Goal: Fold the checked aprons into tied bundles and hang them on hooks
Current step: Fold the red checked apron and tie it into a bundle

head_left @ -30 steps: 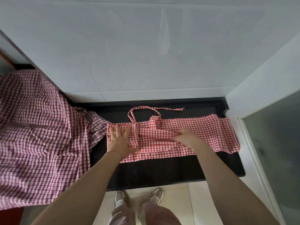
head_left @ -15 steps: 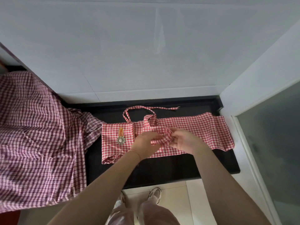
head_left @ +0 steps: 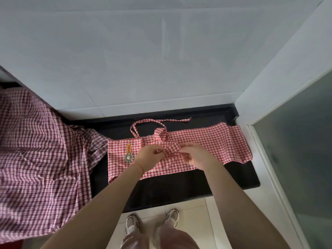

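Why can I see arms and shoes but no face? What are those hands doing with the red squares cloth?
The camera sits on the person's head and looks down, so you see what they see: their own two arms, and their shoes on the floor far below. No robot here, just a person.

On the black counter lies a red checked apron, folded into a long strip. It has a little orange label and a flower decoration on it. The left hand and the right hand are both pinching a strap of the apron in the middle. Another thin strap loops out behind.

On the left hangs a darker checked cloth, spilling over the counter's edge.
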Demonstrator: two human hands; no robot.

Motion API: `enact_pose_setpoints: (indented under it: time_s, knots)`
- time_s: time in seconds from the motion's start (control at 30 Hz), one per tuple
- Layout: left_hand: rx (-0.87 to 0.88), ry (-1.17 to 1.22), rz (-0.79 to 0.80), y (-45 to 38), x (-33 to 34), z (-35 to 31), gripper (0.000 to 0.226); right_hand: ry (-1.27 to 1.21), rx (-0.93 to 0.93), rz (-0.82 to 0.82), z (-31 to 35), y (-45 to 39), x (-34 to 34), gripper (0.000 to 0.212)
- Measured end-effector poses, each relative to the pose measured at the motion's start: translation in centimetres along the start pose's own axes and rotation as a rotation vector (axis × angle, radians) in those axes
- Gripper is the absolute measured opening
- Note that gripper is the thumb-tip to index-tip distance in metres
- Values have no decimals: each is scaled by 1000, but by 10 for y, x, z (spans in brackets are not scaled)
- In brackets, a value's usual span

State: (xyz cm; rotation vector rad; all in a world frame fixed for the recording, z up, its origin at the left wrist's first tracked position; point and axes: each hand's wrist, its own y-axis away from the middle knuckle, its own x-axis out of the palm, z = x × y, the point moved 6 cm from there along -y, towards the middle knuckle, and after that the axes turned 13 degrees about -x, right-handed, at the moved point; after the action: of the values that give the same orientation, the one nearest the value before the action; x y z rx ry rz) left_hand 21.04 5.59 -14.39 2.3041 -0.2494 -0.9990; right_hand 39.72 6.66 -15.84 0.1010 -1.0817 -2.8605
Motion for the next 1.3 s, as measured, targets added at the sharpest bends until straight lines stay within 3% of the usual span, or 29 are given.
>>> enact_pose_setpoints:
  time_s: [0.23,0.37,0.47,0.5,0.57,0.7,0.87,1.03,1.13,1.2,1.3]
  knots:
    - [23,-242,72,8,7,-8,32,259,-125,-109,16,-5,0,16]
    - [-11,-315,83,7,11,-8,28,412,26,-149,-1,-13,-3,14]
    - [-9,-382,98,11,17,-2,25,303,178,-58,-24,-10,0,9]
    - [4,-384,102,12,20,2,23,285,192,-27,-29,-8,2,16]
    - [24,-378,80,15,20,7,23,242,217,-50,-37,-8,2,23]
    - [15,-364,13,15,11,14,22,193,217,-109,-43,-8,2,10]
    - [44,-416,76,16,12,21,27,-53,258,-40,-41,2,14,27]
    - [-3,-281,71,10,13,32,20,-183,225,25,-35,9,22,39]
    - [-34,-245,91,11,11,35,21,-43,182,-11,-31,6,20,32]
    - [-32,-273,138,14,12,37,33,78,143,-59,-27,5,18,18]
    - [47,-555,121,20,14,34,57,322,81,-131,-19,1,11,10]
